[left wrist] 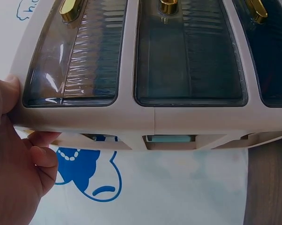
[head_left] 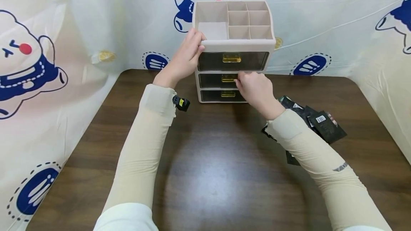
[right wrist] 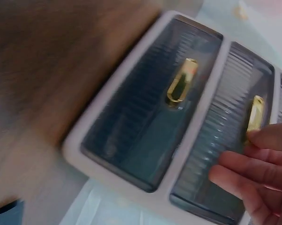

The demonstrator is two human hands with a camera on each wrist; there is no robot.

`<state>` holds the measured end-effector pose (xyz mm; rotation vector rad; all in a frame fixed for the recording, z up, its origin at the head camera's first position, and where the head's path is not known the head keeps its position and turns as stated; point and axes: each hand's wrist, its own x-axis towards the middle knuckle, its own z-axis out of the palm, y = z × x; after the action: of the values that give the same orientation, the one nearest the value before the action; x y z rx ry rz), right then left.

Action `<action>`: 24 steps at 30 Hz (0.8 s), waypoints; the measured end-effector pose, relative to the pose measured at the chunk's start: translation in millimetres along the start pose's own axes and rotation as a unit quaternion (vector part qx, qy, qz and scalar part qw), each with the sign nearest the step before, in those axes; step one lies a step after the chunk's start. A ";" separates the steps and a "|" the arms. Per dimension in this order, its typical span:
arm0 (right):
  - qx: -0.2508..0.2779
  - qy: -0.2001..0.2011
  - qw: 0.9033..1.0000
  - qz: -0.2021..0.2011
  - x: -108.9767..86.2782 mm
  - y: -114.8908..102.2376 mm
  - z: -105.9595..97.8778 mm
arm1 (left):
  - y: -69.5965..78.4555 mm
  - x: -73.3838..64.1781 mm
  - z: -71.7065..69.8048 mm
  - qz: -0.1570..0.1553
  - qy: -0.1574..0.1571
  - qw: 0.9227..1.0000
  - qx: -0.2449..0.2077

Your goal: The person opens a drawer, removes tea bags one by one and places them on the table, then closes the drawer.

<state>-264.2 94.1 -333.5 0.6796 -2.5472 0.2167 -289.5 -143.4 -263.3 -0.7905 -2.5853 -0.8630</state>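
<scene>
A cream desktop drawer organizer [head_left: 238,45] stands at the table's far edge, its three dark see-through drawers closed. My left hand [head_left: 184,56] grips its upper left front corner. In the left wrist view the thumb [left wrist: 8,91] lies on the front frame, with fingers curled round the side. My right hand [head_left: 257,90] is at the middle drawer [right wrist: 220,126]. Its thumb and forefinger pinch the lower end of that drawer's gold handle [right wrist: 256,112] in the right wrist view, and the other fingers bend in front of the panel. Above, the top drawer [head_left: 212,61] carries a gold handle too.
Several black packets [head_left: 324,124] lie in a loose pile on the brown wooden table [head_left: 212,181], partly hidden by the right forearm. The organizer's open top tray [head_left: 212,29] has divided compartments. A printed cloth [head_left: 321,17] hangs behind and beside the table.
</scene>
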 end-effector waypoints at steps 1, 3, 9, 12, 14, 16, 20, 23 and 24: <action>-0.006 0.012 1.000 -0.017 -1.6 0.2 1.9 | -0.2 0.0 0.0 -0.001 0.001 1.000 0.000; -0.020 0.039 0.997 -0.063 -6.1 0.9 7.5 | -0.8 0.4 -0.1 0.002 0.003 1.000 0.000; -0.043 0.024 0.984 -0.173 -18.1 0.1 27.4 | -1.0 0.4 0.7 0.003 0.005 1.000 -0.003; -0.062 -0.018 0.980 -0.190 -20.9 0.2 37.6 | -1.3 0.7 2.3 0.007 0.008 1.000 -0.004; -0.078 -0.038 0.978 -0.192 -21.7 0.2 43.8 | -1.1 0.8 3.4 0.009 0.008 1.000 -0.005; -0.091 -0.048 0.976 -0.191 -22.5 -0.4 49.1 | -1.1 0.6 4.1 0.008 0.006 1.000 -0.008; -0.117 -0.010 0.974 -0.193 -23.3 -2.4 60.8 | -1.9 0.4 4.3 0.008 0.006 1.000 -0.012; -0.135 0.057 0.968 -0.204 -21.9 -3.1 71.5 | -3.0 0.1 3.0 0.008 0.008 1.000 -0.012; -0.141 0.076 0.965 -0.207 -21.2 -3.2 74.6 | -3.5 0.1 2.7 0.010 0.010 1.000 -0.011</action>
<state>-277.8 80.2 -408.7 1.0123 -2.1710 -0.2242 -291.9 -143.9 -266.9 -0.8076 -2.5500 -0.8902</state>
